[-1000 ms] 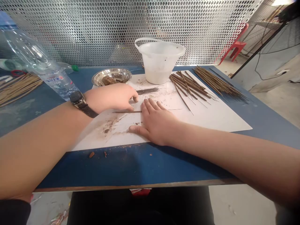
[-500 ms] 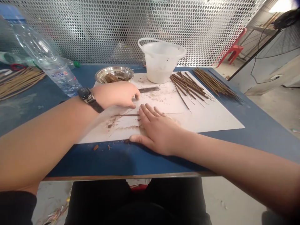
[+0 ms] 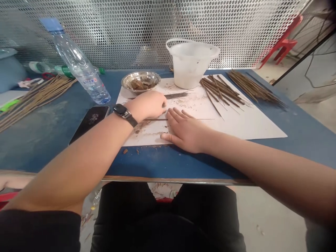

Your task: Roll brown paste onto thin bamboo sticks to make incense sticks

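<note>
A thin brown incense stick [image 3: 154, 119] lies across the white board [image 3: 252, 127], its bare thin end reaching out to the right. Flat on it rests my right hand [image 3: 185, 127], fingers stretched and thumb apart, over the middle of the stick. Just above the stick is my left hand [image 3: 153, 104], wearing a watch, its fingers curled; whatever is in them is hidden. Behind my left hand lies a bundle of thin dark sticks [image 3: 177, 95]. Brown crumbs are scattered over the board.
A metal bowl [image 3: 125, 84] of brown lumps and a white bucket [image 3: 187, 71] stand at the back. Coated sticks [image 3: 220, 91] and another bundle [image 3: 254, 89] lie right. A water bottle [image 3: 90, 78], phone [image 3: 89, 122] and pale sticks [image 3: 39, 98] are left.
The view has shifted left, bringing the phone into sight. My left hand's fingers, apart before, are now curled closed. My right hand still lies flat on the incense stick.
</note>
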The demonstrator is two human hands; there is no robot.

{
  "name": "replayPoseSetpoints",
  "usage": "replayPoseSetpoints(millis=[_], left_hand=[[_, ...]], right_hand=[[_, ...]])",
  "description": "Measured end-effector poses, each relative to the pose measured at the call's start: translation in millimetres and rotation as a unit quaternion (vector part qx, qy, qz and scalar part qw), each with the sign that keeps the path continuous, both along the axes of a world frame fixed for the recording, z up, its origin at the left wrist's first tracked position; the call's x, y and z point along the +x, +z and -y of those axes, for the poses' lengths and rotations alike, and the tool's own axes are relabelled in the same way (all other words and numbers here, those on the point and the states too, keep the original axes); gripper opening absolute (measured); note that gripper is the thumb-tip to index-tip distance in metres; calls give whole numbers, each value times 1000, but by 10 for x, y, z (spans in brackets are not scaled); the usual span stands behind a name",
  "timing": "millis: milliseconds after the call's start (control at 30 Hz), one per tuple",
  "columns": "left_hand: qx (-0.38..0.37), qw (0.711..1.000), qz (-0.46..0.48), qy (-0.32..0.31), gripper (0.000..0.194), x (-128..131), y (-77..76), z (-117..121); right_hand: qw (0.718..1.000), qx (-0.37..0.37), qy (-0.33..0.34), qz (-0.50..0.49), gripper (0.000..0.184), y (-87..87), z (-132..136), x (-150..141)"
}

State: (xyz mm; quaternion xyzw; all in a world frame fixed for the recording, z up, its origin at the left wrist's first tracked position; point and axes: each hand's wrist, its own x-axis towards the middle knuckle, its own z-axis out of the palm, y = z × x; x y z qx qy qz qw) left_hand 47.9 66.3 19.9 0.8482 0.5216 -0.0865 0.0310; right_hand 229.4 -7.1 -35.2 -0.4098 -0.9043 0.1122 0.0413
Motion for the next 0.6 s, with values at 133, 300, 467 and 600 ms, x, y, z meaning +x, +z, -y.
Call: replayPoseSetpoints(millis=[133, 300, 467, 600], left_hand=[[12, 1000, -21, -7, 41, 35, -7, 89], [17, 1000, -24, -9, 44, 27, -4, 125], [3, 1000, -5, 2, 44, -8, -27, 106], [20, 1000, -11, -9, 38, -21, -12, 113]], right_hand=[[1000, -2, 15, 14, 118, 37, 76, 39], [1000, 9, 27, 7, 114, 3, 195, 104], [1000, 21, 17, 6, 115, -32, -117, 77], [999, 13, 27, 15, 120, 4, 27, 142]])
